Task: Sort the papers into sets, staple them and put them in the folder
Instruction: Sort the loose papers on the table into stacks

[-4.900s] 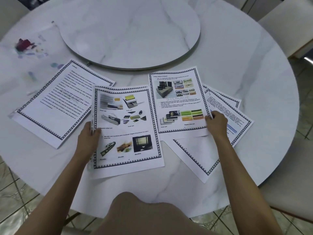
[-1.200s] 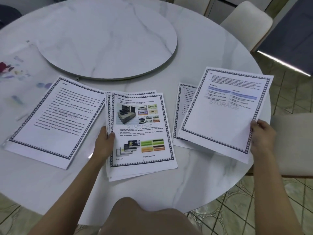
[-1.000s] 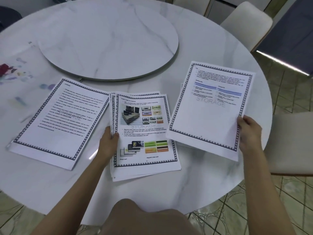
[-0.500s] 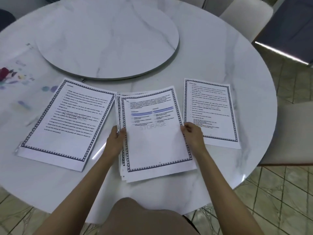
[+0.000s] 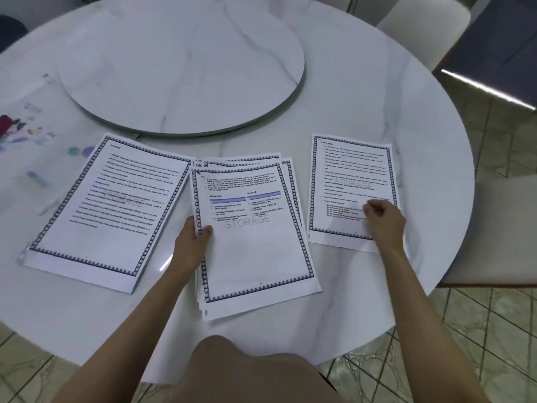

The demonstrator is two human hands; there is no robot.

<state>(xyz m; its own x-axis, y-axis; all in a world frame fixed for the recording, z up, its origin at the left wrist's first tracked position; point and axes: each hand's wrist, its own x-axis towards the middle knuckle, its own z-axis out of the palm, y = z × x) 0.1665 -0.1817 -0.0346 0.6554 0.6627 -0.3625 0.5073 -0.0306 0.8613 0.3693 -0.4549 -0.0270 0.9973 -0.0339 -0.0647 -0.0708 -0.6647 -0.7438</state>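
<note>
Three lots of bordered "STORAGE" papers lie side by side on the white marble table (image 5: 386, 91). My left hand (image 5: 191, 242) grips the left edge of the middle stack (image 5: 258, 248), thumb on the top page, which shows a blue-banded table. My right hand (image 5: 383, 219) is on the lower right part of the single text sheet on the right (image 5: 345, 181), fingers curled at its edge; the sheet lies flat. The left stack (image 5: 107, 210), a text page on top, lies untouched. No stapler is in view.
A round marble turntable (image 5: 180, 62) fills the table's middle behind the papers. A clear plastic sheet with coloured marks (image 5: 29, 132) lies at the far left. Pale chairs stand at the back right (image 5: 421, 21) and right (image 5: 505, 228). My knee is below the table edge.
My right hand laid the blue-banded page on the middle stack, let go of it, and moved right onto the single sheet. My left hand has kept its hold on the stack.
</note>
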